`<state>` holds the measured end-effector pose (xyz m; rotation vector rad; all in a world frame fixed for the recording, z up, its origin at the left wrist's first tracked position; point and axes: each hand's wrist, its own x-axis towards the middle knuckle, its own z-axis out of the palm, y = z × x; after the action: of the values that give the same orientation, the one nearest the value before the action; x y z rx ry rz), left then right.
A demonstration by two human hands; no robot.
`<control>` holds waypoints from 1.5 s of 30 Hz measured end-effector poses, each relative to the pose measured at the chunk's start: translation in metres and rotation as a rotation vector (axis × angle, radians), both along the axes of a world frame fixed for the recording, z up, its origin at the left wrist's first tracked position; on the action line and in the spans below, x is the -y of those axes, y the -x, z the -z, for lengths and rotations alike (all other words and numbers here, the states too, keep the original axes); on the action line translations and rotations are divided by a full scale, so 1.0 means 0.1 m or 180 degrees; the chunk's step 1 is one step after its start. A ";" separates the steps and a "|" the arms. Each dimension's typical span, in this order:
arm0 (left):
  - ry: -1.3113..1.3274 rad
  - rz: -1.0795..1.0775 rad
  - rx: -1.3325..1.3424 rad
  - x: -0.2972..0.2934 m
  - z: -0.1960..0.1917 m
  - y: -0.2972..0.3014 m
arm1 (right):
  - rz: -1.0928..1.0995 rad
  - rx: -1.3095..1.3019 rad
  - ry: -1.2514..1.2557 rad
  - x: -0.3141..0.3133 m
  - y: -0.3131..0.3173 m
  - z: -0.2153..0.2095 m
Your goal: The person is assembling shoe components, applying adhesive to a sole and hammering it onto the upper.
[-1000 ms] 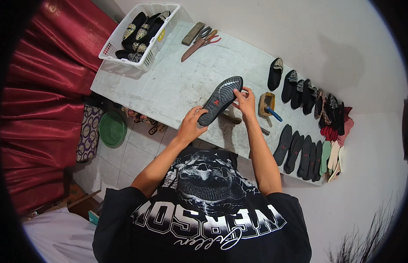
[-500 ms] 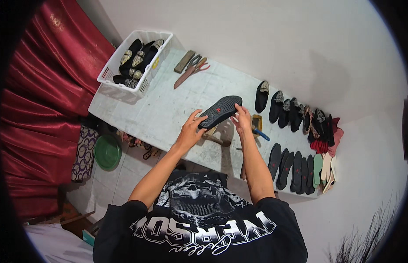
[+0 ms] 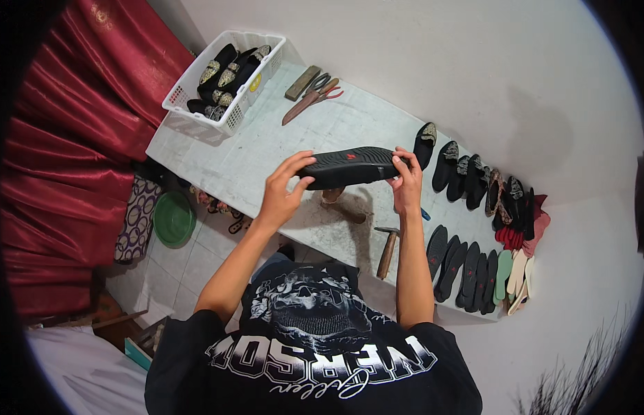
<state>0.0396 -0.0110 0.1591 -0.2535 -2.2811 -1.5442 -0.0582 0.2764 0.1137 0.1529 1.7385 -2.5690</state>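
Above the table I hold a black shoe, its ridged sole with a small red mark turned up and its side facing me. My left hand grips one end, fingers over the sole edge and thumb on the side. At the other end my right hand is closed around the shoe. Under the shoe stands a brown, worn object, partly hidden, whose kind I cannot make out. A hammer with a wooden handle lies beside my right forearm. Just past that forearm shows the end of something blue.
At the table's far left stands a white basket of black shoes. Nearby lie a knife, red-handled pliers and a brown block. Finished-looking shoes line the wall side; black soles line the front right.
The shoe has tilted from slanting to nearly level, showing more of its side. Both hands turned with it. The view shifted slightly, and the hammer now shows more fully.
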 end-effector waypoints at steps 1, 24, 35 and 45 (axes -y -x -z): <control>0.0007 -0.0032 0.0028 0.06 0.05 -0.03 | -0.0286 -0.0115 0.0066 0.01 -0.04 -0.06; -0.2905 0.1112 0.3007 2.81 0.73 0.25 | -0.0453 0.0418 -0.1301 2.03 -0.15 -0.51; -0.2501 0.1875 0.2858 3.63 0.79 0.58 | -0.0073 0.0487 -0.1231 3.08 0.42 -0.52; -0.2294 0.0908 0.2353 3.95 0.72 0.99 | -0.0681 0.0451 -0.1335 3.78 1.74 -0.42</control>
<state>-0.0595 -0.4064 0.0872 0.2460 -1.9837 -2.8489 -0.2326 -0.1019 0.1561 0.1456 2.0830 -1.9732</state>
